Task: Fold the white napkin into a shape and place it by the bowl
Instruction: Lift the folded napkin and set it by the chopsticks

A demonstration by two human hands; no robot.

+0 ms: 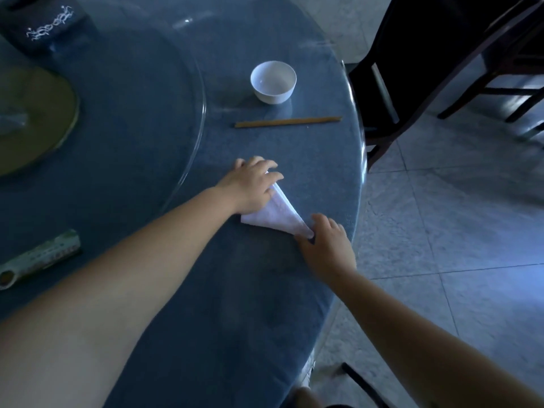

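Left hand (253, 184) presses flat on the napkin (278, 214); right hand (325, 245) pinches its corner. Chopsticks (288, 122) lie between napkin and bowl (273, 81) at 12 o'clock on the desk (147, 128).

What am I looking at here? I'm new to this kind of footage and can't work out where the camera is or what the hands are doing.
There is no machine here: a person wears a camera on the head, so the one picture looks forward and down along both bare arms. The left hand lies flat on a white napkin, already folded into a triangle. The right hand pinches the napkin's near corner with its fingers. All this is on a round blue table under glass. Farther away stand an empty white bowl and a pair of chopsticks between bowl and napkin. A wrapped roll lies at the left, and dark chairs stand beyond the table.
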